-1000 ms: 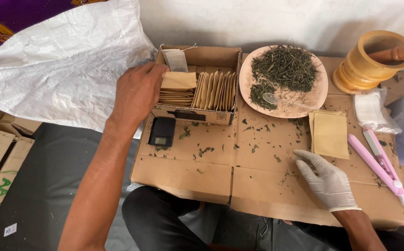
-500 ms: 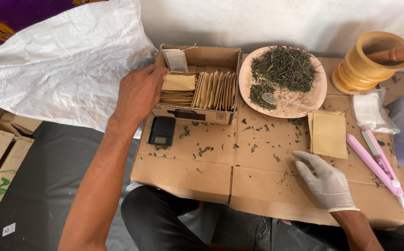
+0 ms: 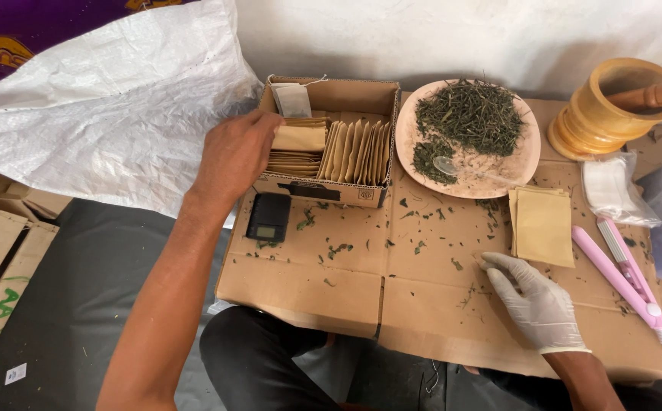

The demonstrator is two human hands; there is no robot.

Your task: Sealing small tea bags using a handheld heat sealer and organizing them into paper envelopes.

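L hand (image 3: 233, 156) bare, reaching into box (image 3: 329, 185), fingers on top brown packet (image 3: 299, 138) of flat stack at box's left end; grip hidden, can't tell. R hand (image 3: 535, 302) gloved, fingers spread flat on cardboard (image 3: 323, 285), just below loose packets (image 3: 542, 226), near pink sealer (image 3: 622, 274).

The bare left hand (image 3: 233, 156) reaches into the open cardboard box (image 3: 329, 141), fingers seemingly on the flat stack of tan paper sachets (image 3: 298, 144). The white-gloved right hand (image 3: 538, 302) rests on the brown cardboard work surface (image 3: 346, 293), near 1 pile of tan sachets (image 3: 542, 225).
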